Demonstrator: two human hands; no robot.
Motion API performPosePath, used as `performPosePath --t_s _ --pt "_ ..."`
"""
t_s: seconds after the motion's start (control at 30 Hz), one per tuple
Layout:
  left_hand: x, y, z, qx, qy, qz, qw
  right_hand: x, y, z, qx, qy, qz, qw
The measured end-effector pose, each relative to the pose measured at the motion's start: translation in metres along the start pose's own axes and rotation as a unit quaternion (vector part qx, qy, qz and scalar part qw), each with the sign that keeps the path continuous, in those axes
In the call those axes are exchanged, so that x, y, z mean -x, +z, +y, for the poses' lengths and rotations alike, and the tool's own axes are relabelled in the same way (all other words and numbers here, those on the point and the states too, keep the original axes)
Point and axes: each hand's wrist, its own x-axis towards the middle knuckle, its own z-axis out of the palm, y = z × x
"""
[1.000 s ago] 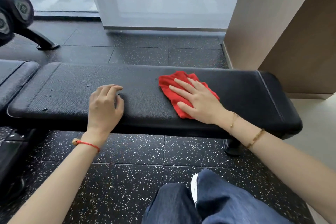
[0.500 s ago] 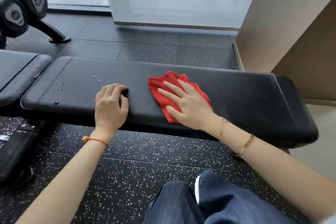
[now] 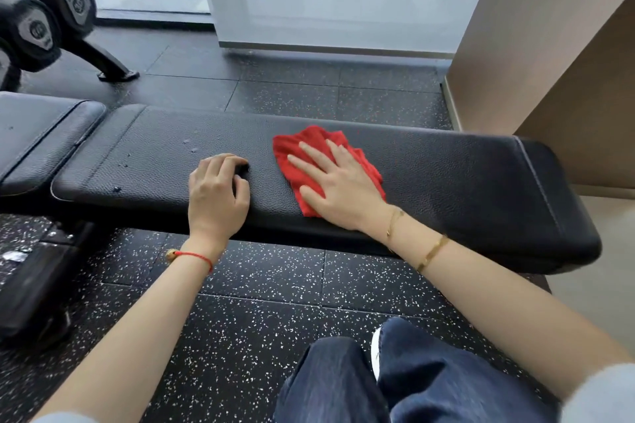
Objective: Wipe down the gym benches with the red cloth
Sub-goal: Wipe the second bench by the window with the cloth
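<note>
A person's right hand (image 3: 338, 187) presses flat, fingers spread, on a red cloth (image 3: 311, 161) lying mid-pad on a black gym bench (image 3: 464, 175), while the left hand (image 3: 218, 191) rests beside it, fingers curled and holding nothing.

A long black padded bench (image 3: 446, 175) stretches across the middle, its pebbled top running from nine o'clock to three o'clock. On it, near centre, a crumpled red cloth (image 3: 295, 148) lies flat under the right hand (image 3: 338, 187), fingers spread straight. Just beside it at nine o'clock, the left hand (image 3: 216, 192) rests with fingers curled under. Towards the nine o'clock end, small droplets (image 3: 190, 146) dot the padding.
</note>
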Motion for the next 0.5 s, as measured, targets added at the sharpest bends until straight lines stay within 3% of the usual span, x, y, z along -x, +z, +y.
performPosePath --t_s 0.13,0.27,0.37,0.5 --pt "0.001 0.000 -0.002 -0.001 0.001 0.002 1.000 0.040 -0.006 0.022 0.005 -0.028 0.000 1.000" --pt "0.001 -0.001 0.001 -0.011 -0.005 -0.003 1.000 0.032 -0.015 0.067 0.032 0.113 0.018 0.993" --pt "0.001 0.000 0.003 -0.014 -0.011 -0.009 1.000 0.006 -0.015 0.065 0.019 0.204 0.017 0.979" --pt "-0.001 -0.001 0.004 -0.022 -0.012 -0.018 1.000 -0.001 -0.008 0.026 0.006 0.148 -0.005 0.989"
